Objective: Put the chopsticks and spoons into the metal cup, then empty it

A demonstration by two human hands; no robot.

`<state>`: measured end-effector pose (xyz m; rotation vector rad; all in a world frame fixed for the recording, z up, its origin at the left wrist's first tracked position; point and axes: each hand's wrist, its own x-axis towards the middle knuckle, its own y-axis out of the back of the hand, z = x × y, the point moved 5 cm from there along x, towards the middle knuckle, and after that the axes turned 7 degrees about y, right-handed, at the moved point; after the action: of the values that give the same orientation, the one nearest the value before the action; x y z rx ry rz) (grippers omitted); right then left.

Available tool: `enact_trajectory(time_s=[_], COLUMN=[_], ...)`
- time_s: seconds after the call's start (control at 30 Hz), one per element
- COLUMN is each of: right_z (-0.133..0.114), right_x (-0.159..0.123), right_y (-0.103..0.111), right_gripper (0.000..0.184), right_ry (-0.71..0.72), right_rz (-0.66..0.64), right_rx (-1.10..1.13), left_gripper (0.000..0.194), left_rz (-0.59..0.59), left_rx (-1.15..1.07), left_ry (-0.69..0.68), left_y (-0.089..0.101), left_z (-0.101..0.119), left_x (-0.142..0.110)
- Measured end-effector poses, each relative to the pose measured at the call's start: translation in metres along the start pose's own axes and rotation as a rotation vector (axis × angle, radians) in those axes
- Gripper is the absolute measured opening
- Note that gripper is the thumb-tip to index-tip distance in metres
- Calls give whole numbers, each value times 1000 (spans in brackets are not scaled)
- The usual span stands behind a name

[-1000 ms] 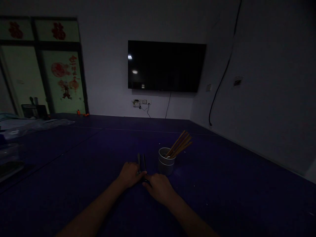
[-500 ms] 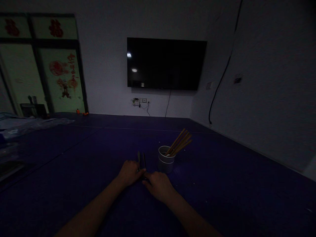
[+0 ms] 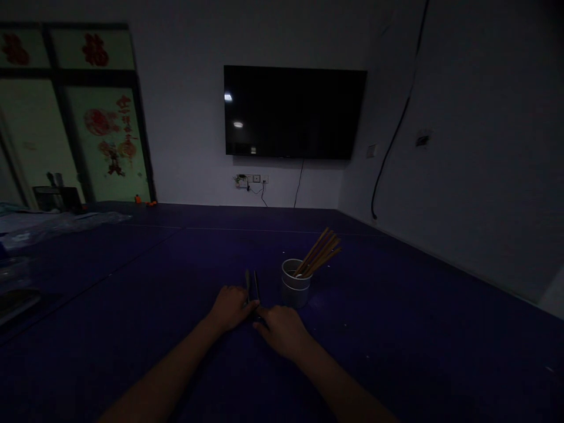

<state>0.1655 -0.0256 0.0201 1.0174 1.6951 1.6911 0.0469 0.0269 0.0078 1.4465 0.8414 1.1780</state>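
Note:
On the dark purple table, my left hand (image 3: 230, 308) and my right hand (image 3: 282, 330) meet, the left thumb touching the right fingers. Both hands have curled fingers. Two slender, dark, utensil-like pieces (image 3: 247, 283) point away from me, side by side and slightly apart. Their near ends run under the left thumb and the right fingertips, so I cannot tell whether they are joined. What the right fingers hold is hidden. Just beyond my right hand stands a grey metal cup (image 3: 296, 292) with several wooden chopsticks (image 3: 321, 252) leaning to the right in it.
Crumpled clear plastic (image 3: 74, 226) lies on the left of the table (image 3: 176, 264), with a clear container (image 3: 15, 273) nearer me. A dark holder (image 3: 57, 197) and small orange things (image 3: 145, 201) sit at the far left. A television (image 3: 295, 111) hangs on the wall. The light is dim.
The view has shifted slightly, so everything sits a little higher in the picture. Both hands keep nearly the same pose, and the cup and chopsticks stay in place.

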Motion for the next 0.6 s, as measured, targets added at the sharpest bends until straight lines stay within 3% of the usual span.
enact_trajectory(time_s=[0.6], right_z=[0], right_x=[0], right_y=[-1], right_gripper=[35], right_ry=[8], right_rz=[-4], right_rx=[-17], left_gripper=[65], left_rz=[-9], left_rx=[-2], left_ry=[-8], left_y=[-3], left_z=[-1], left_x=[2])
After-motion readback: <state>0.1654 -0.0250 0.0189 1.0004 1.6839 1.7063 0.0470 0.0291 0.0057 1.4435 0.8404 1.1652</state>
